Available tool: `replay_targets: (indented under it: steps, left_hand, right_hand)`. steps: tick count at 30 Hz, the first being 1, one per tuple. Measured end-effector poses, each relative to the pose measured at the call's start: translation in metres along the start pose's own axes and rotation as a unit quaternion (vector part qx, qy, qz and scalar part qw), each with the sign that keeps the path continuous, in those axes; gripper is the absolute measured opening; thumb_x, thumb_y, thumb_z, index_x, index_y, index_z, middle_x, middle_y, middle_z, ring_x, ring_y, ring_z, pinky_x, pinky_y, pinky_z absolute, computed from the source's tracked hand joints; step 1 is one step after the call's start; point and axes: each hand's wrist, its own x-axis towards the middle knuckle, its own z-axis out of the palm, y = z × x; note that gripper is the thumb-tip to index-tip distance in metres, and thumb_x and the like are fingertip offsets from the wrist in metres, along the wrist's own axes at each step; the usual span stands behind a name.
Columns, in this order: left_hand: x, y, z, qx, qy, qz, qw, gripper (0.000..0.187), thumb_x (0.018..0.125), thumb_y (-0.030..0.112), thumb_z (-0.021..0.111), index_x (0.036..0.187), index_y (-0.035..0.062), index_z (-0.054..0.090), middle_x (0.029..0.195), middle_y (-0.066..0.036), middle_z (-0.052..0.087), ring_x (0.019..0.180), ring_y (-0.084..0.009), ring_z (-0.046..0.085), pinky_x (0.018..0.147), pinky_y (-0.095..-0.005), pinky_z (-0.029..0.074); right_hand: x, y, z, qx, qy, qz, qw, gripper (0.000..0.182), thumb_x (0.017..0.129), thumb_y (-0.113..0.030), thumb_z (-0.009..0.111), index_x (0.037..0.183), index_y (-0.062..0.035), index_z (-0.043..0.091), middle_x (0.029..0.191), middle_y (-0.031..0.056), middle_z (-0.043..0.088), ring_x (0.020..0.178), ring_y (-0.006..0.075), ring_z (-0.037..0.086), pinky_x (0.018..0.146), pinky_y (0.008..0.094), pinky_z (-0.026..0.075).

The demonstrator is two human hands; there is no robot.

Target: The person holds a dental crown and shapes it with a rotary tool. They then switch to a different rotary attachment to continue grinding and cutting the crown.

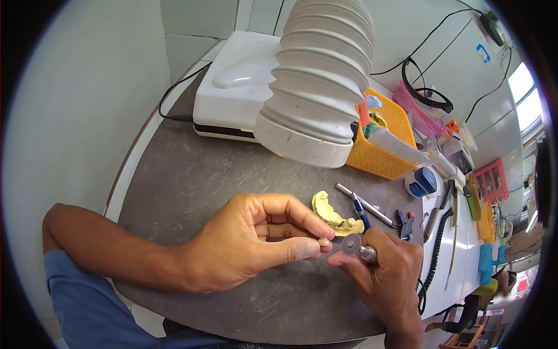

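Between thumb and index finger, my left hand (250, 247) pinches a small tan dental crown (324, 241). My right hand (392, 267) is wrapped round a metal rotary handpiece (368, 253), whose body is mostly hidden by the fingers. A round grey disc (351, 244) at its tip faces the crown, with a narrow gap apparently between them. Whether the disc spins cannot be made out. Just beyond both hands, a pale yellow dental cast (331, 216) lies on the grey bench top (192, 174).
A ribbed white suction hose (322, 75) hangs over the bench, by a white machine (232, 87). Behind the cast lie a silver pen-like tool (366, 203) and a blue pen (360, 210). Rightward are a yellow basket (378, 160), a blue-lidded jar (421, 182) and a coiled black cord (435, 253).
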Motion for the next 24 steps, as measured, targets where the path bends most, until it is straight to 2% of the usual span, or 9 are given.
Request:
replay_targets:
  steps: [7, 13, 24]
  left_hand:
    - [0.0017, -0.0025, -0.0027, -0.001, -0.021, -0.009, 1.000, 0.019, 0.088, -0.003, 0.059, 0.107, -0.0053, 0.060, 0.104, -0.015, 0.063, 0.099, -0.0191, 0.063, 0.089, -0.0302, 0.053]
    - [0.0007, 0.0020, -0.0001, -0.023, 0.000, -0.040, 0.999, 0.019, 0.090, -0.001, 0.058, 0.107, -0.0057, 0.059, 0.104, -0.015, 0.063, 0.094, -0.0185, 0.065, 0.086, -0.0296, 0.055]
    - [0.0010, -0.0001, -0.0029, -0.016, -0.016, -0.027, 0.999, 0.020, 0.090, 0.000, 0.058, 0.110, -0.0056, 0.059, 0.105, -0.015, 0.064, 0.095, -0.0177, 0.065, 0.085, -0.0284, 0.054]
  right_hand:
    - [0.0000, 0.0016, 0.0012, 0.013, 0.009, -0.004, 1.000, 0.044, 0.070, -0.044, 0.078, 0.072, -0.0050, 0.057, 0.054, 0.0051, 0.054, 0.046, 0.0206, 0.057, 0.041, 0.0321, 0.042]
    - [-0.0009, 0.0031, 0.0007, 0.007, 0.007, -0.008, 1.000, 0.045, 0.069, -0.044, 0.078, 0.071, -0.0057, 0.055, 0.053, 0.0050, 0.054, 0.045, 0.0204, 0.056, 0.041, 0.0318, 0.041]
    - [-0.0015, 0.0030, -0.0002, 0.012, 0.009, -0.007, 1.000, 0.046, 0.069, -0.044, 0.079, 0.070, -0.0058, 0.054, 0.053, 0.0049, 0.052, 0.044, 0.0200, 0.054, 0.040, 0.0318, 0.040]
